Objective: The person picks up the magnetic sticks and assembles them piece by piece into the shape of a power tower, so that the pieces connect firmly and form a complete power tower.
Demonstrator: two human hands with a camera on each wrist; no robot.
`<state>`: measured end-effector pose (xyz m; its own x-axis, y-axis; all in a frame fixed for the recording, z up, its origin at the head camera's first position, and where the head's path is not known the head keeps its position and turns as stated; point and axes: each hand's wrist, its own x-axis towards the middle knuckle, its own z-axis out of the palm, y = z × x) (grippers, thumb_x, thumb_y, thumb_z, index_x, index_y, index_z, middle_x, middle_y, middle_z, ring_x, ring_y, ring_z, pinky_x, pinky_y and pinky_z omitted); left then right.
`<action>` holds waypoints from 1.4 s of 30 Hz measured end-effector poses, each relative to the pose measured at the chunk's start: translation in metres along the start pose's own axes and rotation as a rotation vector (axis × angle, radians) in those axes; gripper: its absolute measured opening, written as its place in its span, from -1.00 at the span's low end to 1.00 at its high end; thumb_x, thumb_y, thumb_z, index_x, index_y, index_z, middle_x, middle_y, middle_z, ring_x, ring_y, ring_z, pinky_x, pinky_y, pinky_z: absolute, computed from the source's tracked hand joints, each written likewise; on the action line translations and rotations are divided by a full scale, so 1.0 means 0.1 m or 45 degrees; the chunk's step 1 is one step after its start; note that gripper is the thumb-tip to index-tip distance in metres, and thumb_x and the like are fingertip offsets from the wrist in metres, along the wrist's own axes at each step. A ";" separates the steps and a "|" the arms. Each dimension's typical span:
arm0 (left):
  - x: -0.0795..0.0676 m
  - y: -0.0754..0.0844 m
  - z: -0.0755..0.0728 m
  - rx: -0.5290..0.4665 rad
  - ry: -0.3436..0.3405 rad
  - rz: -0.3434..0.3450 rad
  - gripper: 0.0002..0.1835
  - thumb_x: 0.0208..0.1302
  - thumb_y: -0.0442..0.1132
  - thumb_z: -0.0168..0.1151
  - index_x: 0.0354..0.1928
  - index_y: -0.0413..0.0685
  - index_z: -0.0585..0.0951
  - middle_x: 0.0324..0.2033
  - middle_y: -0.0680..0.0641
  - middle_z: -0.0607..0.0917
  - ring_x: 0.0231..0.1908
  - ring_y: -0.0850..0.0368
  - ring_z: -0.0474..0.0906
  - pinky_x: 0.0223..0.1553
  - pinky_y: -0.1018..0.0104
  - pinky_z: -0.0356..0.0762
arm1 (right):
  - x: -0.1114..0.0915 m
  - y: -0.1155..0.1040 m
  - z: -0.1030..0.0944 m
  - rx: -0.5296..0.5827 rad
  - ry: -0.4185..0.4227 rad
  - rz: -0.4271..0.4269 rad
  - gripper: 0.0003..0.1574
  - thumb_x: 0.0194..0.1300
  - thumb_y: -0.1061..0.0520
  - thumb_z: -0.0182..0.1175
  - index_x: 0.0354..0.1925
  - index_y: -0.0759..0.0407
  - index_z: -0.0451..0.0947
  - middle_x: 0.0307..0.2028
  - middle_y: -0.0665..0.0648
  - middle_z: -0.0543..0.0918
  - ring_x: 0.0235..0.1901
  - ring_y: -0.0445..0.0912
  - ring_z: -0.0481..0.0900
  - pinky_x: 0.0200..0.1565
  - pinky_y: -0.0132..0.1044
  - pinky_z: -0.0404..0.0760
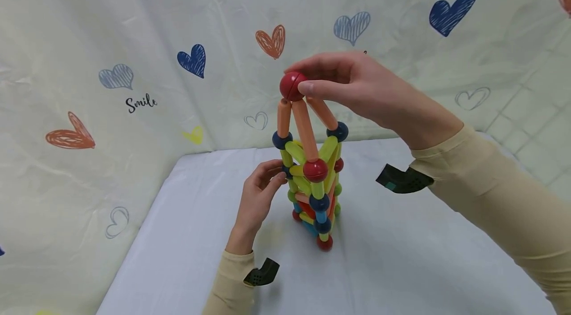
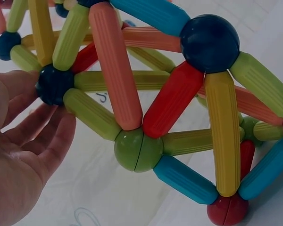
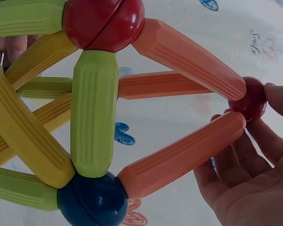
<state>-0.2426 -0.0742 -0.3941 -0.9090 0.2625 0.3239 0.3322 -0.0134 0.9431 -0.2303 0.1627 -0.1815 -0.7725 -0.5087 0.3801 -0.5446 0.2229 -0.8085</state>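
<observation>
A tall tower of coloured rods and balls (image 1: 317, 189) stands upright on the white-covered table. Three orange rods (image 1: 305, 130) lean together at its peak and meet a red ball (image 1: 292, 86). My right hand (image 1: 352, 82) pinches that red ball between thumb and fingers; the right wrist view shows the ball (image 3: 254, 99) touching the rod ends. Lower down on the left side, my left hand (image 1: 258, 196) holds a dark blue ball (image 2: 55, 84) of the tower with its thumb and fingers, while a green ball (image 2: 138, 149) sits below it.
The white table (image 1: 187, 235) spreads around the tower. Behind it hangs a pale sheet (image 1: 232, 82) printed with hearts. Dark wrist devices (image 1: 262, 272) show beside both sleeves.
</observation>
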 end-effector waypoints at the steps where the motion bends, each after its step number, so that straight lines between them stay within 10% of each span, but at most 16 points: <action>1: 0.00 0.00 0.00 0.004 0.002 0.000 -0.65 0.43 -0.18 0.16 0.19 -0.09 0.51 0.12 -0.08 0.57 0.10 0.02 0.55 0.09 0.24 0.55 | 0.01 0.00 0.00 0.001 -0.002 0.004 -0.55 0.43 0.13 0.12 0.24 0.20 0.47 0.07 0.15 0.62 0.07 0.01 0.55 0.15 -0.20 0.52; 13: 0.00 0.00 0.00 -0.009 -0.003 0.009 -0.65 0.43 -0.22 0.16 0.19 -0.13 0.50 0.12 -0.11 0.57 0.09 0.00 0.55 0.08 0.24 0.56 | -0.11 0.14 -0.04 -0.072 0.063 0.091 -0.52 0.44 0.02 0.12 0.28 0.05 0.48 0.15 0.06 0.57 0.17 -0.06 0.46 0.24 0.09 0.37; 21: 0.02 0.02 0.01 -0.030 0.051 0.043 -0.65 0.44 -0.14 0.15 0.18 -0.08 0.51 0.11 -0.10 0.57 0.08 0.00 0.55 0.08 0.20 0.56 | -0.22 0.50 -0.11 -0.131 0.055 -0.012 -0.62 0.41 0.17 0.17 0.16 0.18 0.56 -0.01 0.12 0.64 -0.08 0.00 0.63 0.03 -0.28 0.60; 28: 0.09 0.27 0.02 -0.011 0.280 0.392 -0.66 0.44 -0.26 0.13 0.19 -0.17 0.49 0.11 -0.24 0.55 0.14 -0.02 0.50 0.15 0.17 0.50 | -0.21 0.56 -0.09 -0.126 0.071 -0.041 -0.62 0.40 0.17 0.19 0.15 0.17 0.57 -0.01 0.12 0.64 -0.11 0.01 0.64 -0.02 -0.28 0.62; 34: 0.23 0.64 0.08 0.105 0.196 0.770 -0.57 0.43 -0.21 0.16 0.22 -0.31 0.45 0.15 -0.20 0.56 0.19 -0.12 0.44 0.21 -0.06 0.39 | -0.21 0.55 -0.07 -0.137 0.080 -0.025 -0.62 0.40 0.17 0.18 0.16 0.17 0.56 0.01 0.11 0.63 -0.07 -0.01 0.62 0.00 -0.29 0.61; 42: 0.42 0.92 0.21 0.197 0.153 0.843 -0.62 0.32 -0.47 0.20 0.18 -0.33 0.50 -0.01 -0.21 0.62 0.01 -0.01 0.57 0.06 0.06 0.56 | -0.21 0.56 -0.07 -0.116 0.072 -0.032 -0.61 0.41 0.18 0.17 0.17 0.19 0.55 0.02 0.12 0.65 -0.05 -0.02 0.63 0.02 -0.28 0.60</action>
<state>-0.2452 -0.0444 -0.2948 -0.5207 0.1380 0.8425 0.8511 0.0062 0.5250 -0.2470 0.1918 -0.2313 -0.7741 -0.4677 0.4266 -0.5894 0.2866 -0.7553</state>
